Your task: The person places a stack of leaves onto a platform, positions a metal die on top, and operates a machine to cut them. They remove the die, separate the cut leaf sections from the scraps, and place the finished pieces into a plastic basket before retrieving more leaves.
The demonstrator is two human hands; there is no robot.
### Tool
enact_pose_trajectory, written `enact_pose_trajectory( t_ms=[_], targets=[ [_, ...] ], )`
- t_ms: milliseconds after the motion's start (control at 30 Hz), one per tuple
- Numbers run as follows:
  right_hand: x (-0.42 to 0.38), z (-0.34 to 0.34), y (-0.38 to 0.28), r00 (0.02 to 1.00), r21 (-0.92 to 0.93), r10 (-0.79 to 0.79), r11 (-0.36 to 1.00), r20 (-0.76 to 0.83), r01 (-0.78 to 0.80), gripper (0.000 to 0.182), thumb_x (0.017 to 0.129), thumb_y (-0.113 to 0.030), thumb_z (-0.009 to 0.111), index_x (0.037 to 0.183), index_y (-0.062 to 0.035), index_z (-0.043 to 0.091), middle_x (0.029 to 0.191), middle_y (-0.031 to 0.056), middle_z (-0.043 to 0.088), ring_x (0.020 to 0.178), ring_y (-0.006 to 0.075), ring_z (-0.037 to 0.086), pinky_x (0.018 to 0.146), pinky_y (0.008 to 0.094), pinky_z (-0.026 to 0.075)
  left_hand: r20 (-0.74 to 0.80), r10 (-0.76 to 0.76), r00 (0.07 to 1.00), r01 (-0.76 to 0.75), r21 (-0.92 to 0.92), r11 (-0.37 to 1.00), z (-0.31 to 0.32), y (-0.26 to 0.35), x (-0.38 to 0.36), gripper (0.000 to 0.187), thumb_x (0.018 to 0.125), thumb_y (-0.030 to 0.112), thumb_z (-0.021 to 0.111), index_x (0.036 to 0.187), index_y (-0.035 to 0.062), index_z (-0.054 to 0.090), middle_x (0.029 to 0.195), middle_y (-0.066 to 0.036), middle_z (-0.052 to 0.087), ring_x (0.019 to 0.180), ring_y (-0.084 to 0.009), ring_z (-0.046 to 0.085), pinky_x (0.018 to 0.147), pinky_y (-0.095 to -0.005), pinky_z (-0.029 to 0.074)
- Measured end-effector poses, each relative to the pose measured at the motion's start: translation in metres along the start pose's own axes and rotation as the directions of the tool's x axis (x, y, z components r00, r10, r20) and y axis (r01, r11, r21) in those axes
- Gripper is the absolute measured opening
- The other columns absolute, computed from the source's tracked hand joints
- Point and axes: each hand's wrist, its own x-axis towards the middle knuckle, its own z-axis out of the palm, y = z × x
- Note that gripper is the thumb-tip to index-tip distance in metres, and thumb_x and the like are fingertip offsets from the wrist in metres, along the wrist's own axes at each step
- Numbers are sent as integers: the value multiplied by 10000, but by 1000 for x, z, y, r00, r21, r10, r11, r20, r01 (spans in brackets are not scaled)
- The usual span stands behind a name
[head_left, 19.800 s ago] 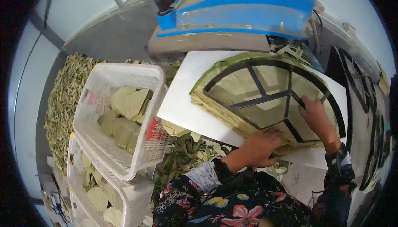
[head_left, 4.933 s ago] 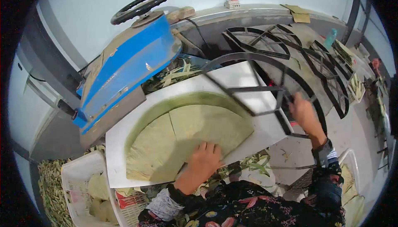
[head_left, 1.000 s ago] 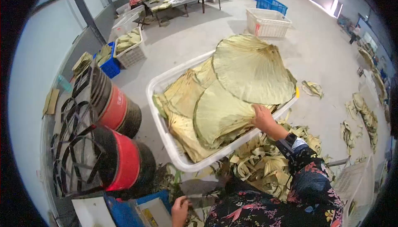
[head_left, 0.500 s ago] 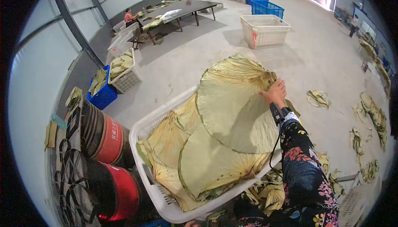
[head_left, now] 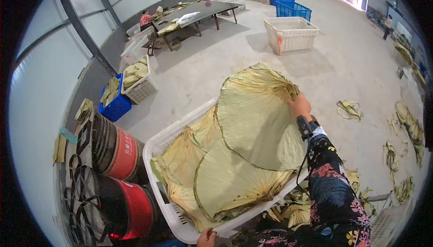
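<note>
Large dried lotus leaves, pale green with yellowed folds, lie layered in a white plastic basket [head_left: 155,145]. The uppermost lotus leaf [head_left: 255,112] stretches past the basket's far side. At its gathered right edge, my right hand [head_left: 301,106] is closed on the leaf, with some fingertips hidden behind it. Below it a second leaf [head_left: 239,175] fans out toward the near rim. My left hand [head_left: 207,238] shows only partly at the bottom, beside the near rim, fingers curled; what they hold, if anything, is hidden.
Dark drums with red bands [head_left: 135,206] stand close on the left. Beyond are a blue crate [head_left: 115,107] and a white crate [head_left: 143,89] of folded leaves. A white basket [head_left: 291,35] stands ahead. Leaf scraps [head_left: 349,109] litter the floor at right. People sit at a long table [head_left: 209,10].
My right hand has gone from spread fingers to closed on the top leaf's edge. My left hand has come further into view at the bottom. The view has shifted slightly.
</note>
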Motion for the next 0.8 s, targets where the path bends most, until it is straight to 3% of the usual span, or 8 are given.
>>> enact_pose_trajectory(
  t_ms=[67,133,300,433,567,600,700,800],
  targets=[
    [-6,-5,3,999,-20,-37,999,-32,36,525,695,-355,710,1042,-24,496,956,208,618,909,368,596,742,449,473,24,92,995,-93,55,994,7,-14,20,455,917,315,476,1297,68,435,1269,-154,494,1157,-304,468,961,-435,369],
    [-22,-11,-13,995,-14,-55,998,-87,54,474,717,-308,699,1035,-37,476,939,189,619,896,371,594,723,460,472,5,191,981,-185,-237,954,16,-24,37,347,879,94,498,1176,-78,456,1007,-180,595,899,-229,620,792,-322,483],
    [-80,-23,-32,900,114,-303,929,-314,352,405,720,-220,691,1009,-46,467,869,182,600,803,390,580,659,469,459,29,274,961,-259,-241,935,15,40,39,343,885,94,497,1183,-74,459,988,-177,597,907,-216,613,789,-322,484],
    [-154,-32,-64,450,-117,-669,623,-591,773,262,738,-66,559,993,-57,502,720,97,534,587,265,531,516,377,427,-5,402,916,-376,-368,851,4,80,58,423,912,175,497,1255,-50,393,1098,-190,546,958,-252,597,844,-354,483],
    [-265,-47,-76,443,-50,-884,454,-148,890,311,743,-118,530,1048,-60,507,769,60,550,613,199,535,523,325,425,-93,474,876,-350,-798,491,-32,119,63,518,917,237,509,1319,-14,299,1215,-164,477,1074,-214,520,887,-352,448],
    [-290,-58,-74,256,43,-949,252,-183,967,363,739,-144,521,1093,-64,498,926,78,584,658,188,548,548,313,438,-99,492,865,-273,-915,296,-39,115,64,543,927,267,490,1339,-4,262,1261,-158,439,1127,-218,481,921,-367,428],
    [-370,-58,-58,-63,220,-994,-44,84,975,548,724,-179,548,1234,-35,409,1282,165,458,824,219,568,641,319,462,-164,339,926,-298,-870,394,-49,106,31,554,938,336,423,1362,17,263,1297,-171,422,1204,-286,422,985,-416,375],
    [-384,-51,-38,-217,700,-968,-66,129,711,506,796,-166,521,1267,-45,386,1142,180,537,849,306,584,721,359,481,-198,129,972,-236,-780,579,-41,91,-12,483,849,126,488,1295,-8,359,1267,-135,463,1161,-274,472,948,-407,415]
  ],
)
